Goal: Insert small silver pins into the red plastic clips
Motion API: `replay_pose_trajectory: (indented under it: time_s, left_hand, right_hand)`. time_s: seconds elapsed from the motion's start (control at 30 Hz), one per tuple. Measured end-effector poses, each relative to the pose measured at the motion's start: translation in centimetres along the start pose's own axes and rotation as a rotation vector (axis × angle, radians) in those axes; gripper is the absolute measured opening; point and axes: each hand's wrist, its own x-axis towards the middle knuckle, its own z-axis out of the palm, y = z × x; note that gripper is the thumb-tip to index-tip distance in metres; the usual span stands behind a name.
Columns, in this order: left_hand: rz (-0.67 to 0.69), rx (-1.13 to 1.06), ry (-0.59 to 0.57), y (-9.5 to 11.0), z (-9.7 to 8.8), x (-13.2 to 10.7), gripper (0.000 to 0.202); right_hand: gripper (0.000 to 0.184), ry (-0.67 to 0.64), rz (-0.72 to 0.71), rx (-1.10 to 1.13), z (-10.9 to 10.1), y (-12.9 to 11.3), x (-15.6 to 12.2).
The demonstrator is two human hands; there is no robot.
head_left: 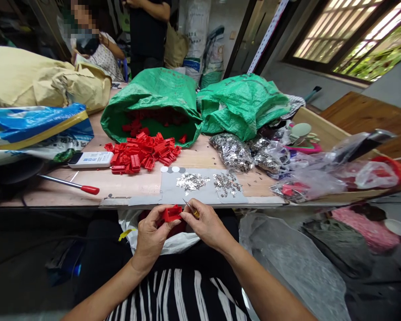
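My left hand is closed around a small red plastic part, held just below the table's front edge. My right hand pinches a thin tool with a yellow handle, its metal tip against the red part. On the table ahead lies a grey sheet with two heaps of small silvery metal pieces. Farther back is a pile of red plastic parts, spilling from an open green sack.
A second green sack and clear bags of metal pieces lie at right. A red-handled screwdriver, a white remote, a blue bag and a tan sack are at left. Two people are behind the table.
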Motion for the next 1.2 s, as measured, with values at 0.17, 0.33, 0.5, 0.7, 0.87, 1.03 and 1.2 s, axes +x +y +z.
replay_pose_trajectory:
  time_s: [0.17, 0.33, 0.5, 0.7, 0.87, 1.03, 1.2]
  left_hand:
    - [0.010, 0.005, 0.004, 0.1, 0.0, -0.1, 0.031]
    - [0.062, 0.105, 0.029, 0.1, -0.1, -0.4, 0.031]
    - [0.096, 0.155, 0.024, -0.1, -0.2, -0.5, 0.033]
    - [0.134, 0.202, 0.000, -0.1, -0.2, -0.4, 0.033]
    - [0.216, 0.258, -0.001, 0.1, -0.1, -0.5, 0.031]
    - [0.374, 0.315, -0.009, 0.1, 0.1, -0.5, 0.029]
    - [0.372, 0.334, -0.026, -0.4, -0.2, -0.4, 0.029]
  right_hand:
    - [0.015, 0.001, -0.029, -0.010, -0.2, -0.1, -0.2]
    - [0.013, -0.003, -0.014, -0.018, -0.3, -0.3, -0.4]
    - [0.014, -0.040, 0.012, 0.107, -0.2, 0.3, -0.1]
    - [0.019, -0.102, 0.059, 0.411, -0.4, 0.8, 0.4]
    - [0.024, -0.143, 0.087, 0.468, -0.4, 1.0, 0.7]
    - [0.028, -0.182, 0.090, 0.540, 0.3, 2.0, 0.9]
    - [0.030, -0.152, 0.093, 0.534, 1.0, 2.8, 1.0]
